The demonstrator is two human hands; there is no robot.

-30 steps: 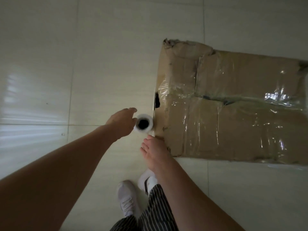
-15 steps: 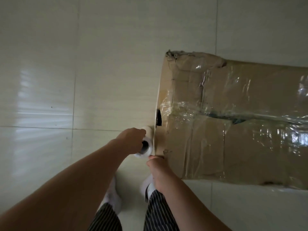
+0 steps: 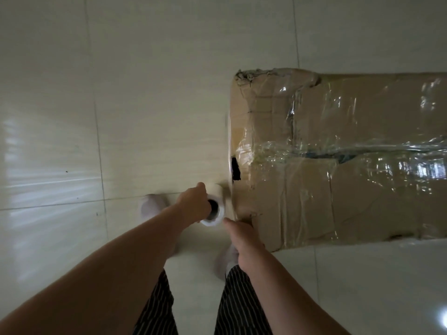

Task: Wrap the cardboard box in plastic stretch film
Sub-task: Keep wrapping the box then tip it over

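A long cardboard box (image 3: 350,189) is seen lying flat on the pale tiled floor (image 3: 145,93), filling the right half of the view and cut off by the right edge. Its top face is covered with clear plastic wrap (image 3: 362,146), which is wrinkled, shiny and bunched into a ridge along the middle seam. The far left corner of the box is crushed and torn, and a small dark hole (image 3: 235,169) is shown in its left end. A roll of stretch film (image 3: 216,217) is held just beside the near left corner of the box, with its open core turned towards the camera. The roll is gripped by the left hand (image 3: 193,204), whose fingers are curled over the rim and into the core. The strip between the roll and the box's left end is blurred, so it cannot be told how the film runs there. The right hand (image 3: 240,233) is placed at the near left corner of the box, just beside the roll, with its back turned up. Whether anything is pinched by it cannot be told, since its fingers are hidden beneath. Below the arms, dark striped trousers (image 3: 157,308) and two white shoes (image 3: 152,204) are seen over the floor, each shoe partly hidden behind a forearm
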